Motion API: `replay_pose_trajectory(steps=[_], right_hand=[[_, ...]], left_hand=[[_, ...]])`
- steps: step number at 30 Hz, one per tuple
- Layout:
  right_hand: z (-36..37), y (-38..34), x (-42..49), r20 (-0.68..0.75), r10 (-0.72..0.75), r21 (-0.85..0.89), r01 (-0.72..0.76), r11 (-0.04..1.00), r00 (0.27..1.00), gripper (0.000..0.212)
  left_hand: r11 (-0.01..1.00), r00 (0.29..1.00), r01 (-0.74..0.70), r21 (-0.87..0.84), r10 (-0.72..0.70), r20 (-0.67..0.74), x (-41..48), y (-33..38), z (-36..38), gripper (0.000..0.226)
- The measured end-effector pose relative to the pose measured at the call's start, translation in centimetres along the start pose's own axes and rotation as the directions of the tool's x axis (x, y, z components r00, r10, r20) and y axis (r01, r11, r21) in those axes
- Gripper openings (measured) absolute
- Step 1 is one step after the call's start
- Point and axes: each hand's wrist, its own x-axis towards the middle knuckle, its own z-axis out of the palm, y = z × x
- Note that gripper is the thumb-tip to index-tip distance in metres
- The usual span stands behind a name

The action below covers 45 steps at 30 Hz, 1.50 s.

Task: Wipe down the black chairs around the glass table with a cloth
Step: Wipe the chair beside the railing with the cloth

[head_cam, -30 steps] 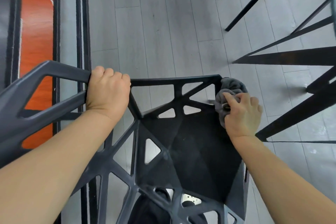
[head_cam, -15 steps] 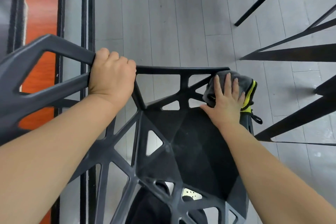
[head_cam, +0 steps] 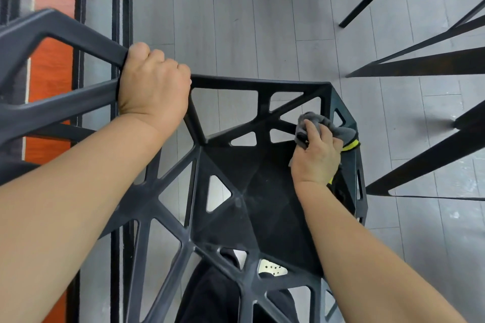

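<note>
A black chair (head_cam: 262,186) with triangular cut-outs fills the middle of the view, seen from above. My left hand (head_cam: 153,86) grips the top bar of its backrest at the left. My right hand (head_cam: 316,155) holds a grey cloth (head_cam: 328,126) with a yellow edge, bunched under curled fingers, against the seat's far right corner. Part of the cloth hangs over the seat's right rim.
Black legs of a table or other chairs (head_cam: 420,63) slant across the grey plank floor (head_cam: 249,21) at the right. A black frame (head_cam: 120,8) and an orange floor area (head_cam: 52,34) run along the left. A dark trouser leg and a white shoe (head_cam: 273,269) show through the seat.
My right hand went from pressing flat on the cloth at the far corner to bunching it and sliding slightly nearer along the right rim. My left hand kept its grip.
</note>
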Motion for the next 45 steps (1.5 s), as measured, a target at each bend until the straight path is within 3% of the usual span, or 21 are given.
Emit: replay_pose_trajectory(steps=[2, 4, 6, 8, 10, 11, 14, 16, 20, 22, 24, 26, 30, 32, 34, 36, 37, 39, 40, 43, 45], right_hand=[[-0.2, -0.1, -1.0, 0.016, 0.027, 0.065, -0.028, 0.997, 1.000, 0.040], [-0.2, -0.4, -3.4, 0.118, -0.131, 0.070, 0.123, 0.990, 0.984, 0.037], [-0.1, -1.0, -6.8, 0.263, -0.306, 0.032, 0.309, 0.951, 0.915, 0.040], [0.0, -1.1, -9.3, 0.362, -0.347, 0.070, 0.346, 0.936, 0.865, 0.044], [-0.1, -1.3, -10.2, 0.454, -0.290, 0.211, 0.214, 0.954, 0.843, 0.051], [-0.7, -1.5, -10.2, 0.502, -0.239, 0.328, 0.072, 0.942, 0.831, 0.052], [-3.7, -2.5, -9.3, 0.649, -0.094, 0.567, -0.398, 0.721, 0.755, 0.058], [-5.8, -3.0, -8.6, 0.669, -0.057, 0.625, -0.519, 0.583, 0.742, 0.054], [-9.3, -3.2, -7.7, 0.707, 0.003, 0.633, -0.634, 0.445, 0.708, 0.041], [-10.3, -2.9, -7.6, 0.722, 0.018, 0.641, -0.679, 0.359, 0.691, 0.035], [-10.9, -2.7, -7.7, 0.761, 0.033, 0.625, -0.746, 0.229, 0.648, 0.027], [-11.1, -2.4, -8.1, 0.789, 0.103, 0.589, -0.793, 0.158, 0.606, 0.019], [-10.7, -1.8, -9.1, 0.763, 0.321, 0.540, -0.826, 0.160, 0.561, 0.021], [-10.8, -1.5, -9.8, 0.781, 0.280, 0.541, -0.828, 0.144, 0.559, 0.021], [-11.1, -1.8, -10.6, 0.848, 0.129, 0.508, -0.858, 0.079, 0.514, 0.031], [-11.2, -1.8, -10.8, 0.869, 0.082, 0.478, -0.871, 0.114, 0.488, 0.034], [-11.0, -1.8, -10.5, 0.847, 0.143, 0.487, -0.855, 0.177, 0.512, 0.029], [-10.4, -1.4, -9.3, 0.730, 0.288, 0.486, -0.766, 0.420, 0.620, 0.025], [-10.0, -1.3, -8.3, 0.653, 0.295, 0.465, -0.676, 0.571, 0.698, 0.026], [-8.1, -2.2, -5.0, 0.391, 0.059, 0.288, -0.183, 0.940, 0.918, 0.039], [-5.4, -2.6, -3.8, 0.273, -0.196, 0.088, 0.178, 0.980, 0.942, 0.047]], left_hand=[[1.000, 1.000, 0.005, -0.003, -0.005, -0.028, 0.1, 0.0, 0.1, 0.027], [1.000, 1.000, -0.004, 0.007, 0.004, -0.027, 0.0, -0.1, 0.0, 0.029], [1.000, 1.000, -0.007, 0.009, 0.007, -0.009, -0.2, -0.2, -0.2, 0.029], [1.000, 1.000, -0.008, -0.018, 0.008, 0.002, 0.0, -0.2, -0.2, 0.026], [0.999, 1.000, 0.019, -0.037, -0.020, -0.006, 0.0, 0.3, -0.5, 0.020], [0.996, 0.999, 0.021, -0.087, -0.025, -0.041, -0.4, 0.9, -0.6, 0.019], [0.932, 0.993, 0.003, -0.363, -0.047, -0.112, -3.3, 4.1, -0.9, 0.043], [0.878, 0.998, 0.058, -0.476, -0.047, 0.034, -6.3, 6.5, -1.4, 0.059], [0.704, 0.901, 0.208, -0.680, 0.133, 0.413, -10.5, 10.4, -2.1, 0.079], [0.605, 0.851, 0.344, -0.718, 0.124, 0.511, -11.8, 11.6, -2.0, 0.074], [0.536, 0.868, 0.390, -0.749, 0.059, 0.494, -12.7, 12.5, -2.1, 0.048], [0.582, 0.924, 0.322, -0.747, -0.023, 0.381, -13.3, 13.0, -2.1, 0.016], [0.525, 0.934, 0.356, -0.773, -0.237, 0.269, -14.5, 14.2, -3.0, 0.013], [0.423, 0.914, 0.397, -0.815, -0.259, 0.311, -15.2, 15.5, -4.0, 0.012], [0.333, 0.909, 0.416, -0.846, -0.172, 0.380, -15.9, 16.9, -4.8, 0.018], [0.282, 0.908, 0.409, -0.868, -0.028, 0.419, -16.7, 17.9, -5.0, 0.023], [0.233, 0.891, 0.430, -0.872, 0.047, 0.452, -17.2, 18.1, -4.9, 0.027], [0.178, 0.841, 0.491, -0.853, 0.159, 0.517, -18.4, 18.1, -4.4, 0.040], [0.203, 0.820, 0.514, -0.833, 0.166, 0.547, -19.0, 17.9, -4.0, 0.043], [0.309, 0.741, 0.641, -0.702, -0.011, 0.672, -20.7, 16.8, -2.6, 0.037], [0.372, 0.629, 0.744, -0.555, -0.113, 0.769, -21.5, 15.8, -1.6, 0.039]])
